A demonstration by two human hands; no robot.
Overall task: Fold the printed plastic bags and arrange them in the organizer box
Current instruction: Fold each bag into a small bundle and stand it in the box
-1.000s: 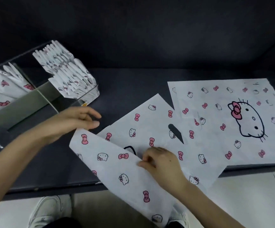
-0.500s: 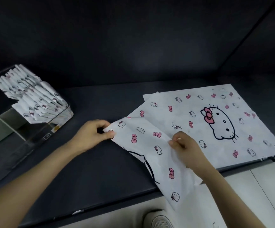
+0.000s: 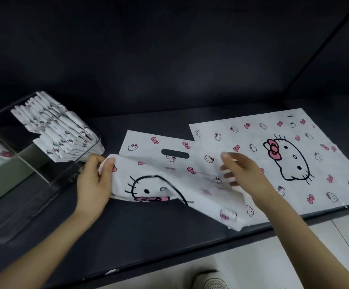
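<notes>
- Organizer box (image 3: 50,184): clear-walled, far left on the worktop (image 3: 148,230), split by an inner divider. The rear right compartment holds a row of folded bags (image 3: 60,130) standing on edge, and more white folded pieces show in the compartment at the frame's left edge.
- Left hand (image 3: 93,180): just right of the box. The grip is closed, with thumb and curled fingers pinching the left edge of the printed bag (image 3: 169,174).
- Printed bag: white with pink bows and small cat faces, centre of the worktop. Its far part lies flat with the dark handle slot showing. The near part is lifted and turned over, showing a large cat-face outline, and one corner reaches the worktop's front edge.
- Right hand (image 3: 244,174): over the bag's right side. The grip is open, fingers straight and spread, holding nothing; motion blur hides any contact.
- Flat bag (image 3: 284,147): same print, lying spread out at the right, its left edge under the centre bag.
- Shoe (image 3: 213,281): light-coloured, on the floor below the worktop.
</notes>
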